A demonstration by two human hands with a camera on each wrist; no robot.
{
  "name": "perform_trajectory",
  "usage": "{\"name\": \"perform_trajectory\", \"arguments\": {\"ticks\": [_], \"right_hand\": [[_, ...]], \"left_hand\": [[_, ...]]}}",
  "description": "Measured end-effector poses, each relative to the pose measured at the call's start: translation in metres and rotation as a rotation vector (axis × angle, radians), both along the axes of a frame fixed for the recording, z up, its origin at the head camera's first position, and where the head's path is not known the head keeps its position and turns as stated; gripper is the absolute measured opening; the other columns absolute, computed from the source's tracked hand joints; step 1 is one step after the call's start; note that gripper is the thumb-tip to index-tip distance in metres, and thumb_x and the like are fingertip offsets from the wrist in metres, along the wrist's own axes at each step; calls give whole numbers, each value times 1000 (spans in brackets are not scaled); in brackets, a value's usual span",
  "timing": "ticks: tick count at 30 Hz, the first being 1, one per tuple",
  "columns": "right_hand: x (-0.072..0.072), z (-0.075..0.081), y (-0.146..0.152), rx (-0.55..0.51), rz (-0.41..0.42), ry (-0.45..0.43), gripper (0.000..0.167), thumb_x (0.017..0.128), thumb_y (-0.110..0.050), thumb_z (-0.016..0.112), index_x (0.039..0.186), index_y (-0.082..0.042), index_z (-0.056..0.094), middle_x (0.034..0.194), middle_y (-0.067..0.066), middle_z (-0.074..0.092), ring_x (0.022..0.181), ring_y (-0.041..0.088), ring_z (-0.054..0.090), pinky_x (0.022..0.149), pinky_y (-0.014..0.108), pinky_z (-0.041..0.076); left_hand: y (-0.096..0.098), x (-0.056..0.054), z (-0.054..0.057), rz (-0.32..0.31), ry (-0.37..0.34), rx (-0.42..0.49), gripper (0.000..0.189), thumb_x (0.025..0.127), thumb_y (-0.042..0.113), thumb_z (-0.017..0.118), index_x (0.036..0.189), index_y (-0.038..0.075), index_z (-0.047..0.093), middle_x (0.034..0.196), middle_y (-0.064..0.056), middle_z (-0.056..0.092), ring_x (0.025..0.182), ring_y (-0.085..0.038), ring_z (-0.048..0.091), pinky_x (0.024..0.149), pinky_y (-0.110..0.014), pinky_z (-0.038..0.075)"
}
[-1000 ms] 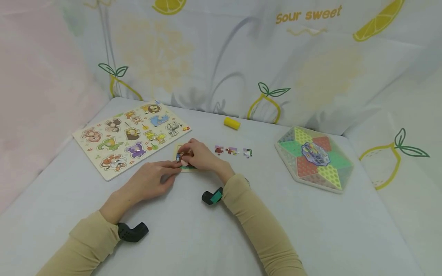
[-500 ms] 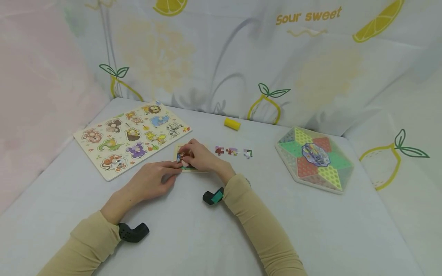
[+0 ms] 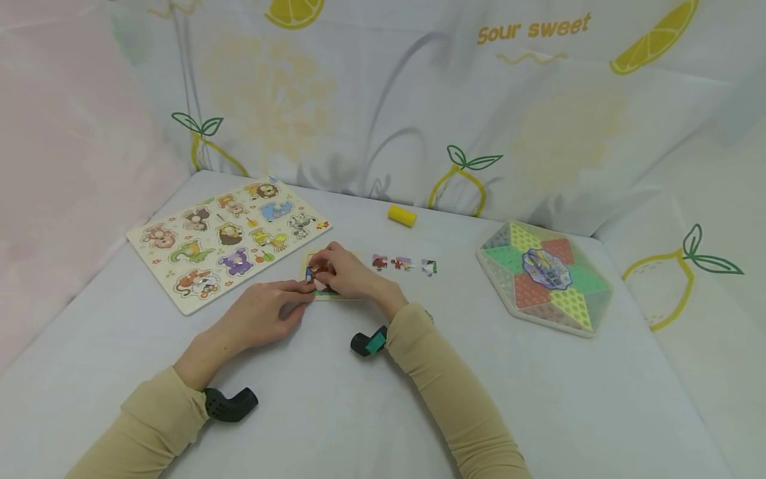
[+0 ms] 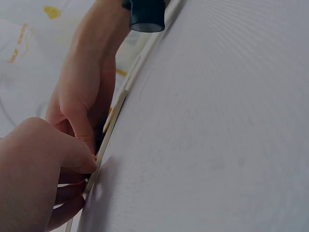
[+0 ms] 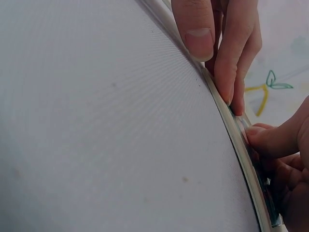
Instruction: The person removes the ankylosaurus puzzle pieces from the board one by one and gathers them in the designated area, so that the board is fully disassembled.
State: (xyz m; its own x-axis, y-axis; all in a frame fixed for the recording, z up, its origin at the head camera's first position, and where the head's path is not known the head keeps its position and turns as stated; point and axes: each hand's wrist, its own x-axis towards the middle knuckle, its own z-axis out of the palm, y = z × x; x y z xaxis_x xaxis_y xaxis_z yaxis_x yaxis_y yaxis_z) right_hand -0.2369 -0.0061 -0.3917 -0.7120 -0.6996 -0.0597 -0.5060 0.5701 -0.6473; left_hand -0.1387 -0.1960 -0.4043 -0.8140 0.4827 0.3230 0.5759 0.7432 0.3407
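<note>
A small jigsaw puzzle board (image 3: pixel 341 299) with a pale frame lies flat on the white cloth, largely covered by both hands. My left hand (image 3: pixel 265 313) comes from the left, its extended fingers resting on the board's left side. In the right wrist view, the left fingertips (image 5: pixel 232 92) touch the picture near the frame. My right hand (image 3: pixel 350 271) bends over the middle of the board, thumb and fingers pinching at a puzzle piece that they mostly hide. Right of the board lie loose puzzle pieces: one reddish piece (image 3: pixel 380 261), one red-and-purple piece (image 3: pixel 402 263), one green-and-white piece (image 3: pixel 429 266).
An animal knob puzzle board (image 3: pixel 206 256) lies at the back left. Behind the loose pieces is a yellow cylinder (image 3: pixel 401 215). A hexagonal game box (image 3: pixel 556 299) with coloured triangles sits to the right. A printed lemon curtain (image 3: pixel 383 100) hangs behind the table.
</note>
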Motion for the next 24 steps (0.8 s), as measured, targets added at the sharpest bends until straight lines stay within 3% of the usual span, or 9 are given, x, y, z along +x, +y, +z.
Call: {"name": "perform_trajectory", "arguments": {"ticks": [24], "right_hand": [[0, 0, -1, 17, -17, -3, 30, 102, -12, 57, 132, -9, 61, 115, 7, 53, 95, 15, 54, 81, 19, 46]], "left_hand": [[0, 0, 0, 4, 15, 1, 23, 89, 8, 68, 110, 8, 78, 121, -5, 72, 111, -28, 69, 90, -48, 57]]}}
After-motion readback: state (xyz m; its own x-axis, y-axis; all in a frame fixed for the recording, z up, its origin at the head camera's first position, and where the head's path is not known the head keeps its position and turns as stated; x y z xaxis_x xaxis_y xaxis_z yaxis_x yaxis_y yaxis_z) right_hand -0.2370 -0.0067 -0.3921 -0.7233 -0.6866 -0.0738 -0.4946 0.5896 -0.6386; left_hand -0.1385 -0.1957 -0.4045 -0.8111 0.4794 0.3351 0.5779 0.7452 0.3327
